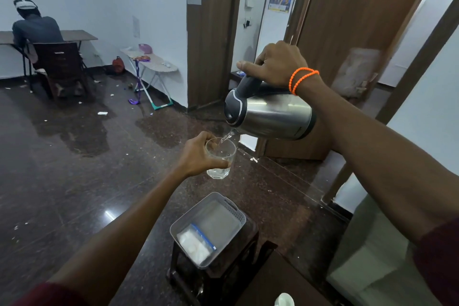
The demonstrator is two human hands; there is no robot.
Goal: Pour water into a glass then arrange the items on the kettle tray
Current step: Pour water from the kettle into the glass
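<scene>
My right hand [278, 64] grips the dark handle of a steel kettle [275, 114], which is tipped over to the left in mid-air. A thin stream of water runs from its spout into a clear glass [222, 161]. My left hand [198, 155] holds that glass upright just below the spout, with a little water in its bottom. Below them, a grey plastic tray [238, 208] rests on a small dark stool [216, 273]. Inside the tray lies a clear zip bag [196, 243] with white contents.
A dark polished floor spreads left and ahead. A wooden door [352, 32] stands behind the kettle. An ironing board [154, 62] leans by the white wall. A person sits on a chair [59, 64] at a far-left table. A white object [284, 299] shows at the bottom edge.
</scene>
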